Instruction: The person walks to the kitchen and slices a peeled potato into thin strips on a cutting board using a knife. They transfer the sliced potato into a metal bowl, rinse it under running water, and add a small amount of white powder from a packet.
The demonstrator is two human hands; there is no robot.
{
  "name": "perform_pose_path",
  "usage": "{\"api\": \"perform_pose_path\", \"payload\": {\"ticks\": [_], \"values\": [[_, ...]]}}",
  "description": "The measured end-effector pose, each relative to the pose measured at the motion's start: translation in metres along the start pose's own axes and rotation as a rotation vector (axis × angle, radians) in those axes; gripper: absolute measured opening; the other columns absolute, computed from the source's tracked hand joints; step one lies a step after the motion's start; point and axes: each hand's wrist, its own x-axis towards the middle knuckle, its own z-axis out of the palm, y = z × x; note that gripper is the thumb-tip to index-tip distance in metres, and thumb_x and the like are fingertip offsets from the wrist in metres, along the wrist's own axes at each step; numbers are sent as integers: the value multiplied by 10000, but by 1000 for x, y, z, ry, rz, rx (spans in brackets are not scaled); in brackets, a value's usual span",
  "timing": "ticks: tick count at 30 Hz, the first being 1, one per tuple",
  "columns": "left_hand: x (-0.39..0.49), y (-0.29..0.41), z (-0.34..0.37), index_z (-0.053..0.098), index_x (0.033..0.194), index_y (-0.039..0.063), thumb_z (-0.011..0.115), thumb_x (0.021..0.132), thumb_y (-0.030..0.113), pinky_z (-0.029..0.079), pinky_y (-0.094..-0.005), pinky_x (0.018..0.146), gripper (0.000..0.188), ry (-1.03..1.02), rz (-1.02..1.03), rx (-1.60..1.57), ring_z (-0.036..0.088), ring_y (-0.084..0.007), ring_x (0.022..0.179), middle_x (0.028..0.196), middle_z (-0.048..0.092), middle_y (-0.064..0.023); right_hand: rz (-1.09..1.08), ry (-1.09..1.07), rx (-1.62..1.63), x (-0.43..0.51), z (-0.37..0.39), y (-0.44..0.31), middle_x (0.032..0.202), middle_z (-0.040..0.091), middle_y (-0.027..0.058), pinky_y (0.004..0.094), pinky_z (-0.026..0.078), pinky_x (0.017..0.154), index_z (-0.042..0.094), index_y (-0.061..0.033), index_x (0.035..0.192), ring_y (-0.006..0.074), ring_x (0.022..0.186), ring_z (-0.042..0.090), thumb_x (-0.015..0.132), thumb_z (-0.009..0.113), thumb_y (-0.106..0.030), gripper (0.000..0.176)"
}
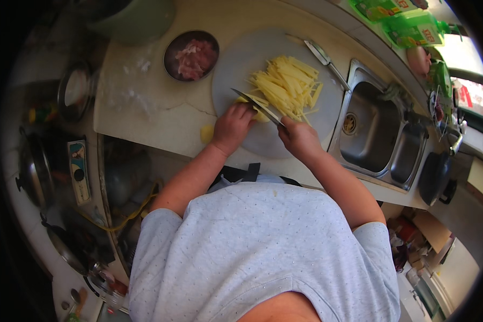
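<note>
My right hand [300, 137] grips the handle of a kitchen knife [261, 109], whose blade points up and left over a round grey cutting board [233, 52]. Under the blade lie yellow potato pieces [261, 116], and the fingers of my left hand [234, 124] rest on them, curled beside the blade. Beyond the knife a heap of potato strips [292, 84] covers the middle of the board. A yellow potato piece [207, 133] lies left of my left wrist, at the board's edge. The lower side of the blade is partly hidden by my fingers.
A metal bowl [170, 60] of sliced raw meat [193, 58] stands left of the board. A peeler-like tool [326, 62] lies at the board's upper right, near the steel sink [370, 124]. Green bottles [414, 30] stand on the ledge. A dark pan [434, 177] is beyond the sink.
</note>
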Motion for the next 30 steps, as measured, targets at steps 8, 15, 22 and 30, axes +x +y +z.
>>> {"api": "perform_pose_path", "payload": {"ticks": [8,15,22,30], "values": [[-7,-1,2,672,1065,120,748,798,181,530,-388,862,284,-16,-2,27,597,-289,1046,1130,614,-62,2,50,-13,12,23,-3,803,676,188,523,519,696,580,-98,969,415,790,663,943,556,-237,143],[-9,-10,0,686,1109,117,751,802,169,524,-390,908,318,45,65,-24,594,-290,1088,1157,620,-69,-56,128,24,0,8,-5,749,646,202,547,496,661,573,-96,923,440,749,636,948,579,-255,162],[-10,-8,2,680,1095,104,754,801,156,519,-392,917,307,59,58,-39,596,-302,1090,1158,624,-72,3,44,-66,3,15,-10,763,651,199,545,503,661,564,-110,953,437,748,639,945,580,-256,147],[-12,-11,7,674,1082,93,761,796,150,527,-399,892,305,101,78,-40,600,-309,1060,1135,619,-74,-90,91,-10,6,15,2,735,646,185,536,500,644,561,-113,954,429,740,639,944,584,-251,140]]}}
